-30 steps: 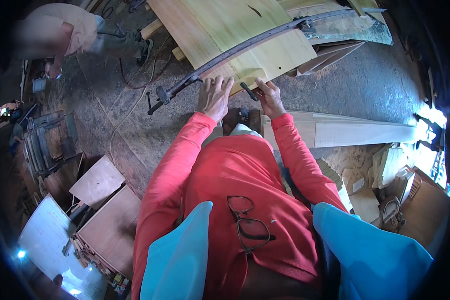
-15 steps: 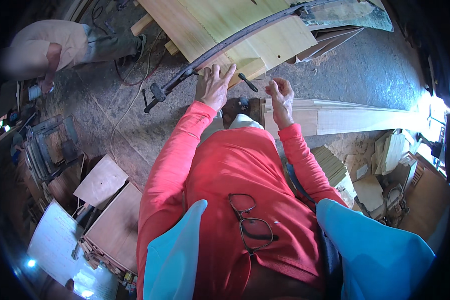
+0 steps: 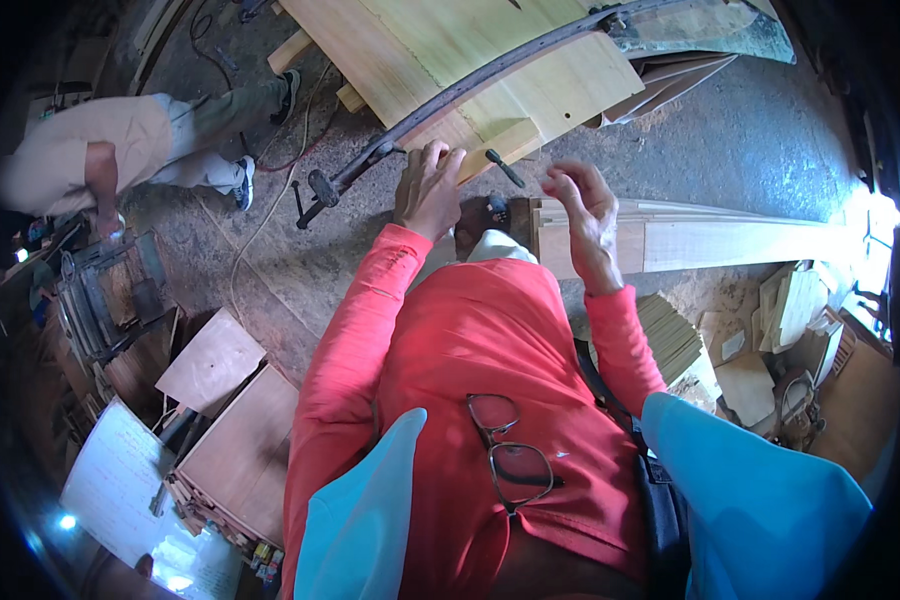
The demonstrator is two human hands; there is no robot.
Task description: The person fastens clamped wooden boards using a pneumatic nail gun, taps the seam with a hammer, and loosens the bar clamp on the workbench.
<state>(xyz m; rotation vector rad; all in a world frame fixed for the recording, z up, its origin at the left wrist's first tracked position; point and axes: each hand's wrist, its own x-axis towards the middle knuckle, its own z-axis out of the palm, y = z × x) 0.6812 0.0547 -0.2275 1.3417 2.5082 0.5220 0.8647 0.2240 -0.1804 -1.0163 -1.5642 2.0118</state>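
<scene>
My left hand [image 3: 431, 192] is closed, with its fingers bent at the near edge of a pale wooden panel [image 3: 470, 75]. What is in its fingertips, if anything, is hidden. A long dark metal bar clamp [image 3: 450, 97] crosses the panel, its screw end [image 3: 322, 187] sticking out to the left of this hand. Between my hands a short dark handle [image 3: 505, 168] juts from beside a wood strip [image 3: 500, 147] at the panel's edge. My right hand [image 3: 587, 215] is raised just right of that handle, thumb and fingers pinched together; anything between them is too small to make out.
Long pale boards [image 3: 710, 237] lie stacked at right, with a pile of thin wood pieces [image 3: 660, 345] nearer me. At far left a person [image 3: 120, 150] bends over by a metal machine [image 3: 110, 290]. A cable [image 3: 260, 235] runs over the floor. Glasses [image 3: 510, 450] hang on my shirt.
My left hand's outstretched fingers have curled in and drawn back slightly. My right hand has moved a little right and toward me. The person at left has stepped and leaned nearer the machine.
</scene>
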